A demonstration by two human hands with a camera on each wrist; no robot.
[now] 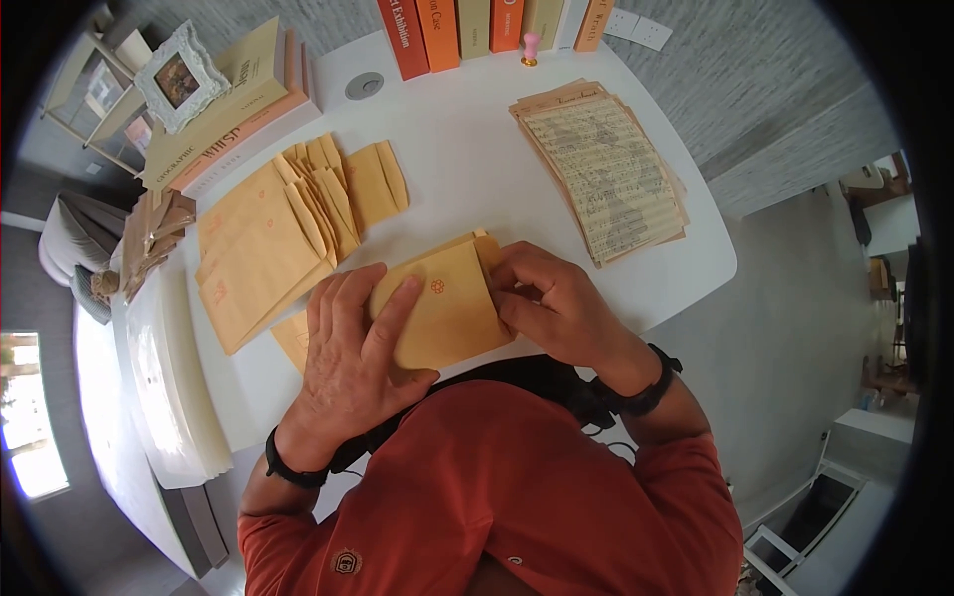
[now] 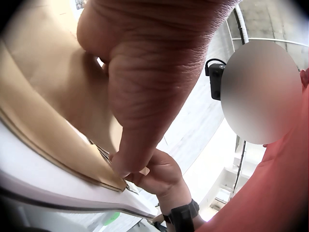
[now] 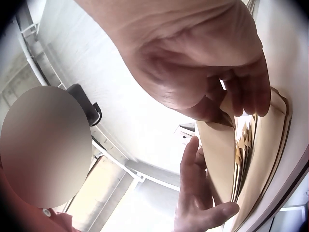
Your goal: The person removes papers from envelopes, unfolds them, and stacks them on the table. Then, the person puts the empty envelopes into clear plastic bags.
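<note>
A tan paper envelope (image 1: 452,308) with a small red flower-like print lies at the desk's near edge, with more tan paper layers under it. My left hand (image 1: 353,348) rests on its left end, index finger extended over the face and thumb along the near edge. At the other end, my right hand (image 1: 552,303) curls its fingers and thumb round the envelope's right edge and pinches it. In the right wrist view, several layered paper edges (image 3: 240,164) show below that hand. The right fingertips are partly hidden in the head view.
More tan envelopes (image 1: 263,238) are piled at the left, before stacked books (image 1: 224,129) and a white picture frame (image 1: 181,79). Printed sheets (image 1: 606,174) lie at the right. A pink-handled stamp (image 1: 531,48) stands by upright books (image 1: 437,30). Clear plastic sleeves (image 1: 174,397) lie at far left.
</note>
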